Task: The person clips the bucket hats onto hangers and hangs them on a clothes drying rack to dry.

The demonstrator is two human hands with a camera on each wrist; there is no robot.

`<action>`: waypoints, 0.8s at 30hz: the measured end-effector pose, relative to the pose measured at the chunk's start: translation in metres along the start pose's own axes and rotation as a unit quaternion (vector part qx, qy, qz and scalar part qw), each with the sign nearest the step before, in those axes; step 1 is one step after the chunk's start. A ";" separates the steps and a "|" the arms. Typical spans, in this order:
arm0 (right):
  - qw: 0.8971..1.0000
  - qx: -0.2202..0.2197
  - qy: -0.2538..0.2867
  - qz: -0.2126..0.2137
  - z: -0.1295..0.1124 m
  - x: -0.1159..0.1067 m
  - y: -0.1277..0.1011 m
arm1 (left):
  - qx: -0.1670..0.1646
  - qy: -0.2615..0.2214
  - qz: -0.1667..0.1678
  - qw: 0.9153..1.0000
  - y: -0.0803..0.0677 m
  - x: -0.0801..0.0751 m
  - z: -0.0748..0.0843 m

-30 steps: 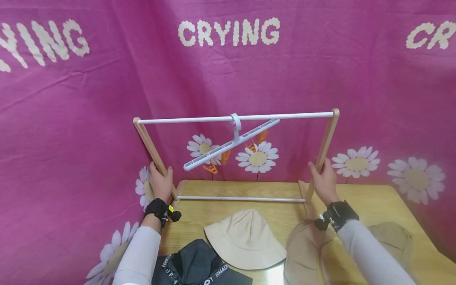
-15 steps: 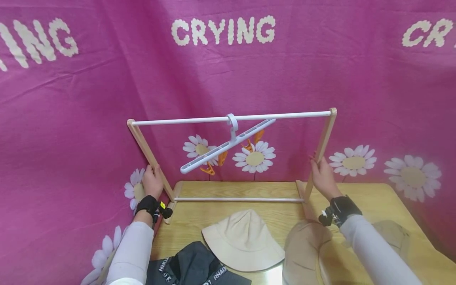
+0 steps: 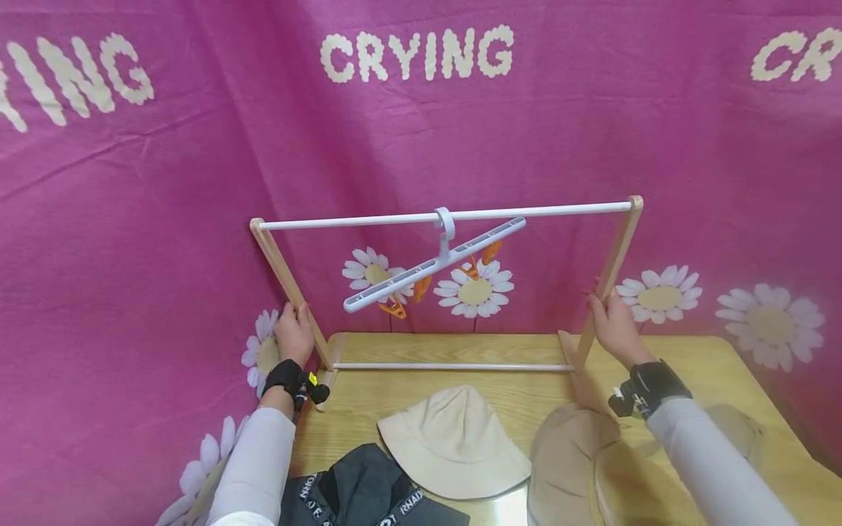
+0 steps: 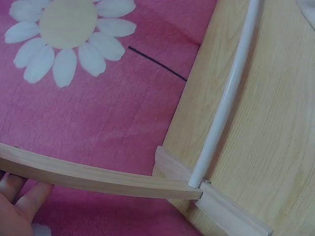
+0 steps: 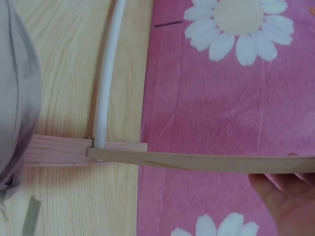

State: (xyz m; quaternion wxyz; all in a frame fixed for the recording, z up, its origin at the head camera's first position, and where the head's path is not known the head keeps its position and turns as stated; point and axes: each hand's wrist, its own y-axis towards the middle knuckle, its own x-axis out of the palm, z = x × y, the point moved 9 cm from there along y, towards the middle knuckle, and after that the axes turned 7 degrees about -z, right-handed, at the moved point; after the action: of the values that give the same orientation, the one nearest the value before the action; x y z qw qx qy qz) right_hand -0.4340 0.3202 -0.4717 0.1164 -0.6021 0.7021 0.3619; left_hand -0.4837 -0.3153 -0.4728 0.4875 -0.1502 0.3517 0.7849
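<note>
Rack [image 3: 368, 220] shifted right; hanger [image 3: 411, 275] bears orange clips [image 3: 422, 288].

Head view looks forward, down; wrist views closer.

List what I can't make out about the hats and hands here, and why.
Black hat: head view, bottom edge cuts it off, so its lettering can't be read in full.
Far-right hat: head view, partly hidden behind the right sleeve.
Left hand: left wrist view, left edge cuts it off; the left post hides fingertips.
Right hand: right wrist view, right edge cuts it off.
</note>
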 end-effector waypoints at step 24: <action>0.998 0.045 -0.031 -0.022 0.028 -0.033 -0.005 | 0.030 -0.015 0.014 0.999 -0.014 0.025 0.027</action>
State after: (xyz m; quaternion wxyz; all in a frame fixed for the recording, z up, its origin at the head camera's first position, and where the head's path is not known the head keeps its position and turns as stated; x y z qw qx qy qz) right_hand -0.4292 0.3632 -0.4738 0.1727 -0.5997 0.7006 0.3459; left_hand -0.4811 -0.2757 -0.4736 0.4856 -0.1190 0.3700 0.7830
